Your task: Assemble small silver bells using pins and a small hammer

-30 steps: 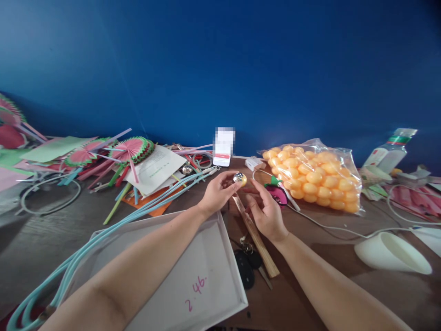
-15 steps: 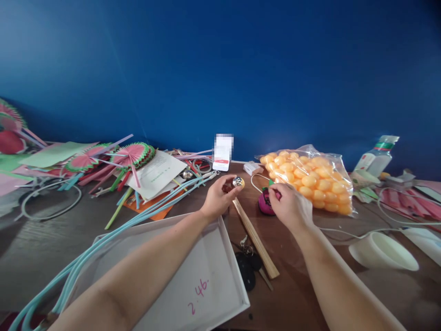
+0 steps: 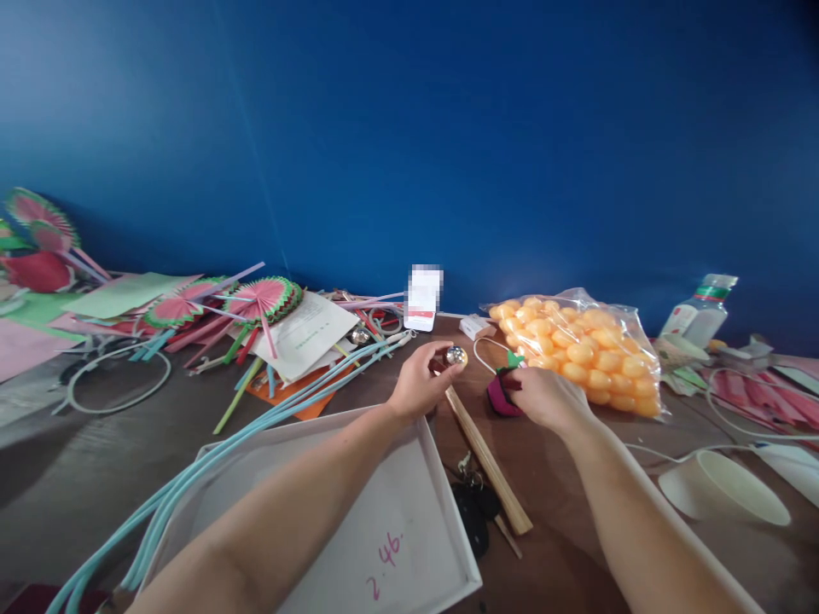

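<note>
My left hand [image 3: 426, 375] pinches a small shiny ball [image 3: 456, 355] with a silver, mirror-like surface and a yellowish patch on its lower edge. Close by on the right, my right hand [image 3: 547, 394] is closed at a small purple cushion [image 3: 502, 401] with a green leafy top, which looks like a pincushion. Its fingertips are partly hidden against the cushion's right side. Below my left hand, a wooden stick [image 3: 490, 460] lies on the table beside dark keys [image 3: 474, 503].
A clear bag of yellow-orange balls [image 3: 582, 350] lies behind my right hand. A white box lid [image 3: 448, 512] sits under my left forearm, with pale blue tubes [image 3: 256, 426] across its corner. Paper fans [image 3: 262, 303], a phone [image 3: 422, 303], a white cup [image 3: 723, 486] and a bottle [image 3: 700, 311] stand around.
The view has shifted slightly, so everything sits lower and a little to the right. My right fingers have moved down along the side of the purple cushion, which now looks tilted. My left hand still holds the ball.
</note>
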The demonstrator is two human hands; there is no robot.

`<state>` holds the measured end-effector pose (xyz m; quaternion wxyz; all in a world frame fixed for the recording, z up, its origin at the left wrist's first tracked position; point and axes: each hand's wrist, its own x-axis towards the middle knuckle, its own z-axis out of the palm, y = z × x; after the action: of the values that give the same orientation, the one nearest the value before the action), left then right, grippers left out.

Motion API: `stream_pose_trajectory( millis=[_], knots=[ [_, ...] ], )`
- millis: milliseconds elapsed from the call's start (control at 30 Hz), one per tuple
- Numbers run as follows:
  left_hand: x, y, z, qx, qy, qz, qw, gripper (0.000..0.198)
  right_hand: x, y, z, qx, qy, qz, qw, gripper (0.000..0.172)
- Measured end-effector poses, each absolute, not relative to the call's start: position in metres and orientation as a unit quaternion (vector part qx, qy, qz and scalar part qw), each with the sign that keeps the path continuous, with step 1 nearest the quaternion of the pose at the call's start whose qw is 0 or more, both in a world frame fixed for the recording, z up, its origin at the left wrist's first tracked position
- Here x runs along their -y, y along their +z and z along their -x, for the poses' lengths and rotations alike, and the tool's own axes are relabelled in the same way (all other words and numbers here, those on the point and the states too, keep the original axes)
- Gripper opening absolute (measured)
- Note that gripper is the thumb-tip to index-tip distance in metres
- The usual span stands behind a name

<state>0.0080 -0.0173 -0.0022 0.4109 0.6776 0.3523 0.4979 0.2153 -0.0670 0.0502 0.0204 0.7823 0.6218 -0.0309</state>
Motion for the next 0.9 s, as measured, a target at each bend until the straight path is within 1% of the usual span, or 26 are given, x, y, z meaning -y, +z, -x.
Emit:
stream_pose_trajectory(
  millis=[100, 233, 433, 533, 600, 633, 667, 733, 800, 833, 900],
  knots=[
    [0.017, -0.004, -0.008, -0.346, 0.503, -0.683, 0.401, 0.040, 0.063, 0.055, -0.210, -0.622, -0.032, -0.781, 0.058, 0.025],
    [0.015, -0.009, -0.010, -0.339, 0.517, -0.684, 0.388, 0.039, 0.058, 0.061, -0.206, -0.621, -0.047, -0.777, 0.097, 0.026],
    [0.013, -0.011, -0.010, -0.333, 0.518, -0.690, 0.380, 0.039, 0.057, 0.061, -0.207, -0.617, -0.047, -0.779, 0.105, 0.027],
    [0.013, -0.011, -0.010, -0.328, 0.521, -0.690, 0.381, 0.039, 0.058, 0.061, -0.210, -0.620, -0.046, -0.778, 0.087, 0.024],
    [0.013, -0.012, -0.011, -0.323, 0.527, -0.683, 0.389, 0.039, 0.059, 0.061, -0.211, -0.623, -0.036, -0.781, 0.035, 0.019],
    [0.013, -0.013, -0.011, -0.320, 0.529, -0.679, 0.397, 0.039, 0.060, 0.062, -0.212, -0.623, -0.026, -0.782, -0.012, 0.018],
    [0.013, -0.013, -0.011, -0.319, 0.529, -0.674, 0.406, 0.040, 0.060, 0.062, -0.210, -0.622, -0.015, -0.779, -0.074, 0.017],
    [0.012, -0.014, -0.012, -0.321, 0.528, -0.662, 0.425, 0.041, 0.061, 0.062, -0.204, -0.621, -0.016, -0.749, -0.231, 0.018],
    [0.011, -0.014, -0.012, -0.328, 0.537, -0.638, 0.444, 0.043, 0.062, 0.059, -0.191, -0.621, -0.078, -0.682, -0.379, 0.023],
    [0.011, -0.014, -0.013, -0.331, 0.547, -0.620, 0.455, 0.043, 0.061, 0.056, -0.183, -0.617, -0.120, -0.648, -0.430, 0.027],
    [0.009, -0.013, -0.013, -0.335, 0.568, -0.573, 0.488, 0.044, 0.059, 0.048, -0.167, -0.616, -0.170, -0.597, -0.486, 0.029]
  ],
)
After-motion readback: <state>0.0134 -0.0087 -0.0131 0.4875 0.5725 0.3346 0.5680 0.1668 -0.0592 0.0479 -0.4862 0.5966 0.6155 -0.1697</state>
